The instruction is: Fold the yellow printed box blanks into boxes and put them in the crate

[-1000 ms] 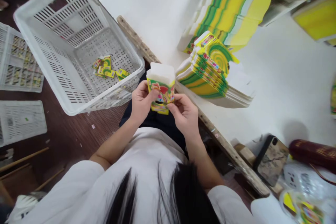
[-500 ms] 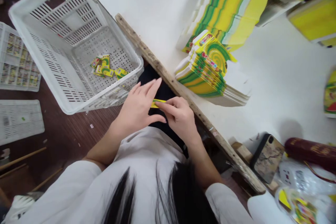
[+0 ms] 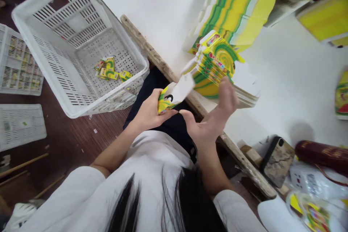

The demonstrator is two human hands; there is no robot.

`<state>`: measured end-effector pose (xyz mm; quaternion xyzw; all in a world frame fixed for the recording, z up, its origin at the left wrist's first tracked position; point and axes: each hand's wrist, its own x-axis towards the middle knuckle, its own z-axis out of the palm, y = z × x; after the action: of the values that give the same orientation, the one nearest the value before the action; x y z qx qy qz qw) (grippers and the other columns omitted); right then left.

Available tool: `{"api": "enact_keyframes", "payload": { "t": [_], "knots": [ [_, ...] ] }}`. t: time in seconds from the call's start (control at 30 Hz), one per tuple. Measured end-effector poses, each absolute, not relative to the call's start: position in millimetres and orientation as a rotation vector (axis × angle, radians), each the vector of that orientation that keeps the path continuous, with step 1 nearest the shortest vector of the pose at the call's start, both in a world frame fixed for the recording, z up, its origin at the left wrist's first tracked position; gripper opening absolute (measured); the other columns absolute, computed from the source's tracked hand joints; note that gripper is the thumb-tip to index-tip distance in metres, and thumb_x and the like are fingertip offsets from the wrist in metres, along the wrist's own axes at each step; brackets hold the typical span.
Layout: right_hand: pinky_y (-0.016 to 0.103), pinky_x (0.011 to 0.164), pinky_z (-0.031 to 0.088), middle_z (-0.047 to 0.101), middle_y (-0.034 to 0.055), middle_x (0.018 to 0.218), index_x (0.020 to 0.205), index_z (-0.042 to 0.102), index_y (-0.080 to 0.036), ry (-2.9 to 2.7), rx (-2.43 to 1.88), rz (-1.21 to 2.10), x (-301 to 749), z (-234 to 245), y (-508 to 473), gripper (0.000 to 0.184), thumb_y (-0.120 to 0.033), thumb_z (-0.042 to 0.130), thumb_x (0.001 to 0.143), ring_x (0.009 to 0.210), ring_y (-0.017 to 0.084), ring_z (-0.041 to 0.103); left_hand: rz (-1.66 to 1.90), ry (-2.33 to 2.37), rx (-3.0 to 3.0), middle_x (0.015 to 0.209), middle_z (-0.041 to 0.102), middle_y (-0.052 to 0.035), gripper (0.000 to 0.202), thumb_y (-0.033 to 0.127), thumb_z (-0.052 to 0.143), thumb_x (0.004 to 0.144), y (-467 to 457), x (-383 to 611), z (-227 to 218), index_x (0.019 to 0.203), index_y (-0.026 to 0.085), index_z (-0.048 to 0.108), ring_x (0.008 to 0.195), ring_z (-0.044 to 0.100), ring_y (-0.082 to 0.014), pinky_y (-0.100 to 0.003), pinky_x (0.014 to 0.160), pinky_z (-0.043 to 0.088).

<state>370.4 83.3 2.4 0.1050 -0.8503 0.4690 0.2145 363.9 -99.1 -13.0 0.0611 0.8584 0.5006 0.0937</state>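
My left hand (image 3: pixel 149 115) is closed around a small yellow and green crayon box (image 3: pixel 165 103), held above my lap by the table edge. The box has its white end flap sticking up toward the table. Just to the right, my right hand (image 3: pixel 208 127) is spread, thumb and fingers wide apart, with nothing visible between them. Its fingertips reach in front of a stack of flat crayon cartons (image 3: pixel 210 61) on the white table; whether they touch it I cannot tell. Several finished-looking boxes (image 3: pixel 111 74) lie inside the white plastic crate (image 3: pixel 108 106) to the left.
A larger bundle of folded cartons (image 3: pixel 236 11) is behind the stack. The wooden table edge (image 3: pixel 160 61) runs diagonally past my hands. Along the right are a phone (image 3: pixel 277 161), a dark red cylinder (image 3: pixel 320 156) and a power strip (image 3: pixel 299 179). More crates (image 3: pixel 21 125) stand at far left.
The small box, flat between both hands before, now stands opened out in my left hand. My right hand has let go and moved right, fingers spreading toward the carton stack.
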Motion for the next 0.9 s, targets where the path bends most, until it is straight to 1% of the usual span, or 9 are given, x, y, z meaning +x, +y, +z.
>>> {"api": "enact_keyframes", "payload": {
  "t": [0.07, 0.2, 0.27, 0.37, 0.47, 0.53, 0.7, 0.8, 0.9],
  "knots": [
    [0.062, 0.124, 0.027, 0.037, 0.0117, 0.161, 0.157, 0.034, -0.031, -2.334, 0.252, 1.505, 370, 3, 79, 0.083, -0.047, 0.074, 0.086, 0.153, 0.04, 0.028, 1.5, 2.628, 0.168, 0.105, 0.064, -0.0064, 0.061, 0.057, 0.075, 0.076, -93, 367, -15, 0.116, 0.02, 0.047, 0.092, 0.066, -0.0231, -0.032, 0.077, 0.05],
    [0.054, 0.122, 0.036, 0.054, 0.0083, 0.151, 0.148, 0.048, -0.03, -2.419, 0.314, 2.019, 372, -2, 70, 0.051, -0.046, 0.053, 0.1, 0.146, 0.032, 0.045, 1.503, 2.706, 0.245, 0.111, 0.061, -0.0087, 0.065, 0.049, 0.075, 0.077, -84, 372, -22, 0.124, 0.02, 0.042, 0.095, 0.064, -0.0241, -0.034, 0.08, 0.05],
    [0.051, 0.121, 0.039, 0.063, 0.0075, 0.142, 0.142, 0.055, -0.029, -2.386, 0.224, 2.214, 374, -8, 69, 0.045, -0.048, 0.051, 0.101, 0.14, 0.03, 0.052, 1.512, 2.748, 0.271, 0.112, 0.059, -0.0083, 0.069, 0.048, 0.077, 0.076, -83, 372, -25, 0.127, 0.021, 0.04, 0.096, 0.063, -0.024, -0.035, 0.082, 0.05],
    [0.049, 0.116, 0.046, 0.071, 0.0068, 0.127, 0.135, 0.062, -0.028, -2.308, 0.214, 2.518, 374, -18, 71, 0.05, -0.06, 0.047, 0.099, 0.133, 0.029, 0.06, 1.526, 2.763, 0.335, 0.113, 0.058, -0.0071, 0.07, 0.047, 0.078, 0.076, -85, 370, -27, 0.129, 0.023, 0.039, 0.095, 0.063, -0.0229, -0.034, 0.081, 0.05],
    [0.05, 0.115, 0.049, 0.073, 0.0067, 0.122, 0.131, 0.066, -0.028, -2.242, 0.265, 2.748, 373, -26, 73, 0.063, -0.072, 0.038, 0.096, 0.132, 0.029, 0.06, 1.531, 2.734, 0.414, 0.111, 0.058, -0.0055, 0.068, 0.045, 0.077, 0.077, -86, 366, -27, 0.13, 0.024, 0.039, 0.094, 0.063, -0.0218, -0.032, 0.08, 0.05],
    [0.051, 0.118, 0.045, 0.073, 0.0066, 0.123, 0.129, 0.068, -0.028, -2.195, 0.277, 2.818, 372, -29, 73, 0.061, -0.072, 0.041, 0.095, 0.134, 0.03, 0.059, 1.515, 2.735, 0.464, 0.11, 0.058, -0.005, 0.067, 0.043, 0.077, 0.077, -87, 364, -27, 0.13, 0.024, 0.04, 0.095, 0.063, -0.022, -0.032, 0.08, 0.05],
    [0.049, 0.125, 0.034, 0.071, 0.0054, 0.128, 0.131, 0.066, -0.029, -2.164, 0.228, 2.821, 367, -28, 72, 0.046, -0.058, 0.056, 0.096, 0.14, 0.026, 0.054, 1.448, 2.809, 0.49, 0.108, 0.059, -0.0057, 0.064, 0.045, 0.074, 0.078, -90, 362, -29, 0.128, 0.023, 0.04, 0.095, 0.064, -0.0233, -0.033, 0.078, 0.05],
    [0.049, 0.123, 0.038, 0.071, 0.0066, 0.127, 0.132, 0.065, -0.028, -2.196, 0.228, 2.783, 367, -29, 69, 0.054, -0.065, 0.053, 0.094, 0.14, 0.027, 0.053, 1.433, 2.81, 0.462, 0.108, 0.06, -0.0058, 0.064, 0.047, 0.074, 0.078, -90, 362, -29, 0.127, 0.022, 0.041, 0.096, 0.065, -0.0236, -0.033, 0.078, 0.05],
    [0.052, 0.116, 0.047, 0.072, 0.0103, 0.125, 0.133, 0.064, -0.026, -2.179, 0.157, 2.731, 368, -30, 66, 0.074, -0.081, 0.04, 0.09, 0.138, 0.03, 0.056, 1.436, 2.787, 0.452, 0.109, 0.06, -0.005, 0.067, 0.047, 0.077, 0.076, -89, 362, -28, 0.128, 0.024, 0.042, 0.097, 0.065, -0.0231, -0.032, 0.08, 0.051]
  ]
}}
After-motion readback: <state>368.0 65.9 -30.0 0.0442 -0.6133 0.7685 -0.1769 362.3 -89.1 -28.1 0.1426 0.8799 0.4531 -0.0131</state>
